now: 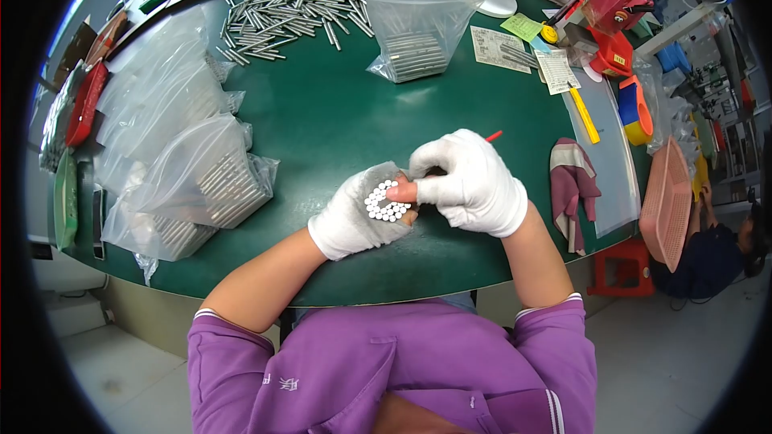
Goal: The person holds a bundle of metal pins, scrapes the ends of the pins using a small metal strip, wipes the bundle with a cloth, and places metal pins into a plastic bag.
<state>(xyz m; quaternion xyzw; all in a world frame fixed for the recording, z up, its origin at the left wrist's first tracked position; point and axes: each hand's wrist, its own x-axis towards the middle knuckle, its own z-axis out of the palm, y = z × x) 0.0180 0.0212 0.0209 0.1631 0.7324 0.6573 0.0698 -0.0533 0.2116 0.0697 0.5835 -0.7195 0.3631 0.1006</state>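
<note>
My left hand point(354, 213), in a white and grey glove, is closed around a bundle of metal rods point(388, 210). Their round ends face up at me in a tight cluster, looking bright white; the shafts are hidden. Close on its right is my right hand point(466, 185), also gloved, with fingers curled. Its bare thumb tip lies over the edge of the rod ends. A thin red stick point(494, 136), perhaps a pen, pokes out behind the right hand's knuckles; most of it is hidden by the hand.
Loose metal rods point(305, 0) are heaped at the back. Bagged rods point(414, 52) stand near them, and more filled plastic bags point(185, 185) lie at left. Paper slips point(503, 48), a yellow cutter point(585, 115), a tape dispenser point(635, 111) and a cloth point(572, 189) are at right.
</note>
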